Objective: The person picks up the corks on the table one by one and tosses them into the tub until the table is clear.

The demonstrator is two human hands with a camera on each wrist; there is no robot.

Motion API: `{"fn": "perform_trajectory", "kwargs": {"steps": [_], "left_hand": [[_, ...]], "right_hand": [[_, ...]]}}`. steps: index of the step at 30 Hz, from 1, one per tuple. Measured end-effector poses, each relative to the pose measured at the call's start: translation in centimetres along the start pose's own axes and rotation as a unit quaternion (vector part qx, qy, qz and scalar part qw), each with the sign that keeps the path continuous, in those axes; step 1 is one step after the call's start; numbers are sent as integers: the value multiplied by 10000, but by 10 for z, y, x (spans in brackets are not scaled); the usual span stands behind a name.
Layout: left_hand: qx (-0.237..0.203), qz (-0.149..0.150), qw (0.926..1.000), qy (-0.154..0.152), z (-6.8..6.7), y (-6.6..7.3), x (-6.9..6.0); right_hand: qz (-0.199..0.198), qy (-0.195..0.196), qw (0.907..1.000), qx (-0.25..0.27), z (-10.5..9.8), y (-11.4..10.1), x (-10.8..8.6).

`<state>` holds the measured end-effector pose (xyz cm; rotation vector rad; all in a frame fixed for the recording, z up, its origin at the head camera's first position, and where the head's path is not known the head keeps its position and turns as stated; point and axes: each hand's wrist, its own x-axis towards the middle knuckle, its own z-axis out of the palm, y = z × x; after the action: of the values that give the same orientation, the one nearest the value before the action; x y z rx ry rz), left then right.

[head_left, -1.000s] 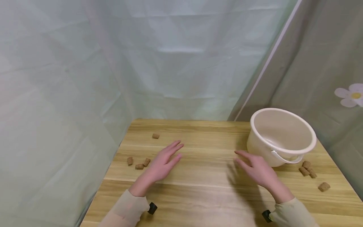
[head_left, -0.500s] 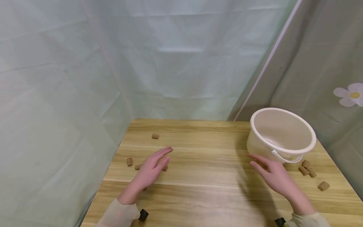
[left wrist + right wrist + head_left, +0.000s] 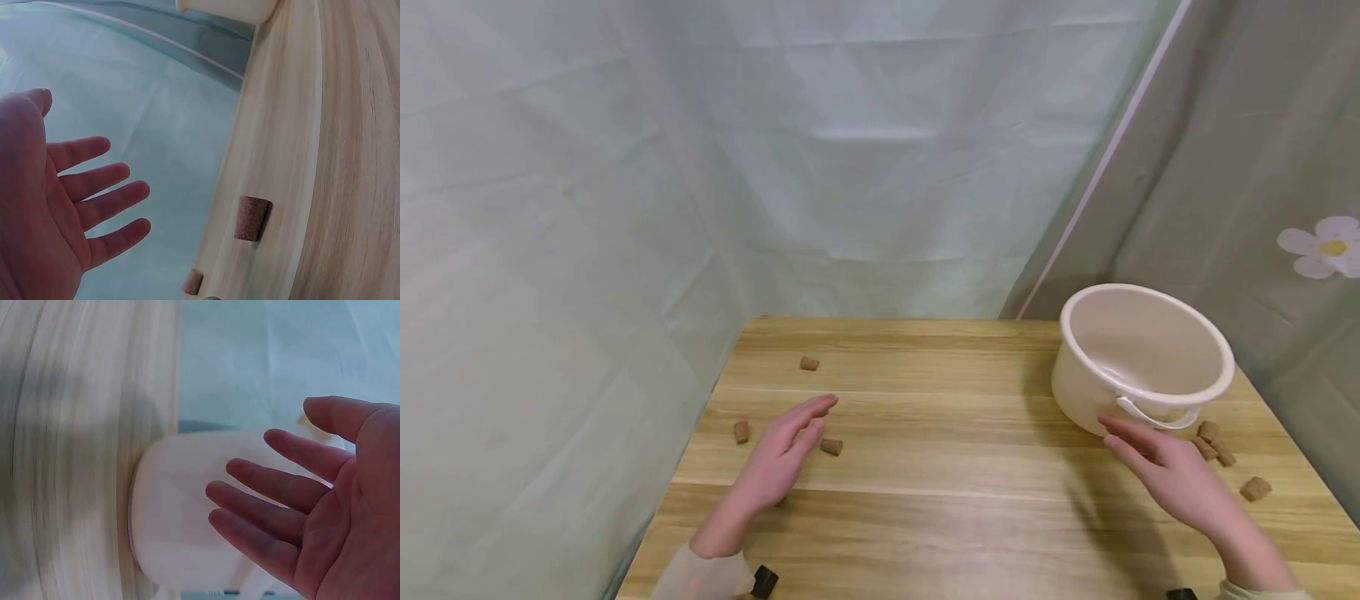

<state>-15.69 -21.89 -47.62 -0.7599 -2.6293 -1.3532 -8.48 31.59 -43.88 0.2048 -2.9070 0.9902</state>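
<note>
In the head view my left hand [image 3: 779,455] is held over the left part of the table, fingers extended, with nothing in it. One cork [image 3: 832,447] lies just right of its fingers and another cork [image 3: 741,432] to its left. The left wrist view shows that palm [image 3: 37,206] facing a cork [image 3: 252,218] on the wood. My right hand [image 3: 1176,479], also holding nothing, hovers in front of the cream bucket [image 3: 1093,398], its fingertips overlapping the bucket's lower side in view. Whether they touch it cannot be told. Its fingers are spread in the right wrist view [image 3: 269,512].
A single cork [image 3: 809,363] lies at the back left of the table [image 3: 925,450]. Several corks [image 3: 1225,454] are grouped right of the bucket, with one more [image 3: 1256,489] nearer the front. Pale curtains [image 3: 880,167] hang behind and beside the table.
My left hand has moved left and slightly toward the front, uncovering a cork to its right and covering the ones beneath. My right hand has moved right, in front of the bucket.
</note>
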Motion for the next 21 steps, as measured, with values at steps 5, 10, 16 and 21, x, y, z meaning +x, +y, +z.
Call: {"fn": "perform_trajectory", "kwargs": {"steps": [5,10,16,21], "left_hand": [[11,39,10000,70,-1,0,-2],[-17,-12,10000,51,-2,1,-3],[17,-87,9999,96,-1,-1,-5],[72,-17,9998,168,-1,-3,-7]], "right_hand": [[215,-149,9996,-117,-14,14,-9],[603,-353,9973,-206,-28,31,-18],[1225,-660,9897,-344,-52,45,-21],[1532,-606,9851,-492,-69,52,-19]]}}
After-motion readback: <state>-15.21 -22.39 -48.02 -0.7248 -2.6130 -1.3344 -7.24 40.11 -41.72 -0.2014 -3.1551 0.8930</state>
